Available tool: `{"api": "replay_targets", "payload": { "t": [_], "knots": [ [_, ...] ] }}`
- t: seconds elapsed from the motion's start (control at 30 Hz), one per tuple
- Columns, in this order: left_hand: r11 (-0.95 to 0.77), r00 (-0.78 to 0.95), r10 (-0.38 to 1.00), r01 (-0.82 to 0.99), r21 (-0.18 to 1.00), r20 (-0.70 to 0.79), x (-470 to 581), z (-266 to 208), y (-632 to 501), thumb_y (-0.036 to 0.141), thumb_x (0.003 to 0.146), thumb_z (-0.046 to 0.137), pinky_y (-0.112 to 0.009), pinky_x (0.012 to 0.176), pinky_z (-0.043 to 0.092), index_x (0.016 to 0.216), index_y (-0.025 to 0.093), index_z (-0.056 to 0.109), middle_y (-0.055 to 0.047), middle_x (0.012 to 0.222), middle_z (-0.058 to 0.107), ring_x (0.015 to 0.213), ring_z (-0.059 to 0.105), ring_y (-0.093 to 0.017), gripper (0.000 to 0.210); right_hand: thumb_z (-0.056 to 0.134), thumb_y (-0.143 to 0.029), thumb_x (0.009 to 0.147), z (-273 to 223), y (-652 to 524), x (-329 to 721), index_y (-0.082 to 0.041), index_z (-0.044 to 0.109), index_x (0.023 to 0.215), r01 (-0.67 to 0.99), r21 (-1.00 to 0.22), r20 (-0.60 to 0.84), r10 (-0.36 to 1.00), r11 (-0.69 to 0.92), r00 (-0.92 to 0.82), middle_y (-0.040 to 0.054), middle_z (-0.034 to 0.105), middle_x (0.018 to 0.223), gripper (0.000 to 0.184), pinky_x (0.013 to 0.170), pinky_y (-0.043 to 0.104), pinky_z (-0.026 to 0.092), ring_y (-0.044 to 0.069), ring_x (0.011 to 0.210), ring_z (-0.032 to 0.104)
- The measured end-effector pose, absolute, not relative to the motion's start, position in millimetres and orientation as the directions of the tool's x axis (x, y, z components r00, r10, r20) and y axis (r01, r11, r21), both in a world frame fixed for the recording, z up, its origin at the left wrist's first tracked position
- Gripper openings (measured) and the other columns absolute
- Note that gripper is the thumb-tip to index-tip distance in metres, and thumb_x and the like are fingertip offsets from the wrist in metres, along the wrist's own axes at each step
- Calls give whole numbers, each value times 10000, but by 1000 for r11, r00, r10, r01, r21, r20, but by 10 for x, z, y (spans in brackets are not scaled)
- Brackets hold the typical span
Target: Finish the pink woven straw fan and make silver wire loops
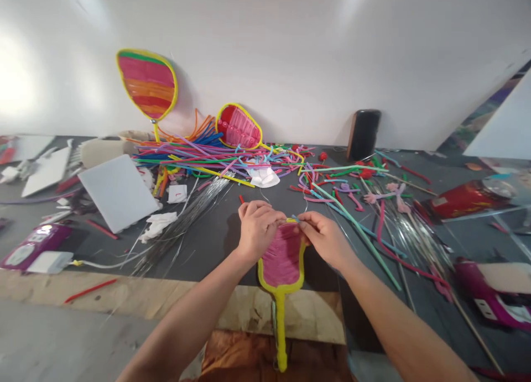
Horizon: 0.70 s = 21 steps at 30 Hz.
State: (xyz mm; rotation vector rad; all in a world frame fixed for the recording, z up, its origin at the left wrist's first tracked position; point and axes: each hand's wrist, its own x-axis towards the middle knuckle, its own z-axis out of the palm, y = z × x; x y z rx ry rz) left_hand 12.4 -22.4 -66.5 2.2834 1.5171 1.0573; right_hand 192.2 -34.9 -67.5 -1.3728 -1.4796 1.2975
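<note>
A hand fan (282,263) made of pipe cleaners, with pink rows inside a yellow rim and a yellow handle, lies with its handle pointing towards me. My left hand (258,231) is closed on its top left edge, the fingertips pinching the rim. At the top right edge my right hand (326,237) pinches a short light blue pipe cleaner (295,218) against the rim. Fingers cover both upper corners of the fan. A small red piece (241,198) sticks up just beyond the left knuckles.
Two finished-looking fans, a striped one (149,86) and a pink one (239,126), stand at the back by a pipe cleaner heap (194,152). Wires (182,227) lie left. Right are a phone (365,133), a red can (468,198) and a purple glue gun (492,293).
</note>
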Motion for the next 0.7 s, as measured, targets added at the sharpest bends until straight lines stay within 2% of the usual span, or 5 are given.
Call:
{"api": "replay_targets", "payload": {
  "t": [0.13, 0.27, 0.43, 0.6, 0.7],
  "knots": [
    [-482, 209, 849, 685, 546, 486, 121, -658, -220, 259, 829, 596, -371, 891, 296, 733, 269, 694, 21, 706, 680, 905, 532, -180, 138, 557, -419, 810, -674, -392, 1786, -179, 577, 836, 82, -988, -146, 973, -134, -176, -13, 577, 601, 243, 514, 251, 448, 121, 516, 530],
    [-515, 217, 831, 650, 559, 513, 127, -658, -216, 225, 822, 603, -355, 858, 340, 721, 260, 693, 21, 670, 664, 876, 533, -173, 140, 572, -417, 807, -650, -401, 1753, -185, 564, 795, 42, -992, -123, 982, -118, -146, -30, 533, 569, 232, 482, 237, 416, 108, 484, 490],
    [-520, 246, 838, 630, 576, 487, 145, -665, -209, 210, 796, 633, -336, 826, 392, 691, 240, 681, 18, 651, 662, 871, 540, -178, 119, 570, -417, 801, -646, -409, 1763, -201, 576, 758, 123, -989, -97, 984, -79, -151, -29, 520, 563, 220, 489, 249, 401, 121, 492, 480],
    [-495, 244, 858, 631, 597, 453, 164, -641, -212, 181, 775, 650, -311, 797, 420, 810, 230, 685, 17, 701, 677, 844, 542, -166, 69, 552, -374, 813, -672, -411, 1788, -212, 600, 774, 212, -977, -32, 990, -2, -137, -9, 569, 632, 173, 518, 255, 404, 145, 565, 521],
    [-516, 267, 847, 626, 585, 461, 158, -648, -214, 199, 793, 632, -316, 812, 416, 774, 231, 683, 16, 689, 672, 846, 539, -166, 63, 534, -349, 824, -664, -410, 1793, -211, 598, 766, 257, -966, -19, 989, 19, -144, -2, 591, 661, 162, 533, 257, 409, 148, 588, 537]
  ]
}}
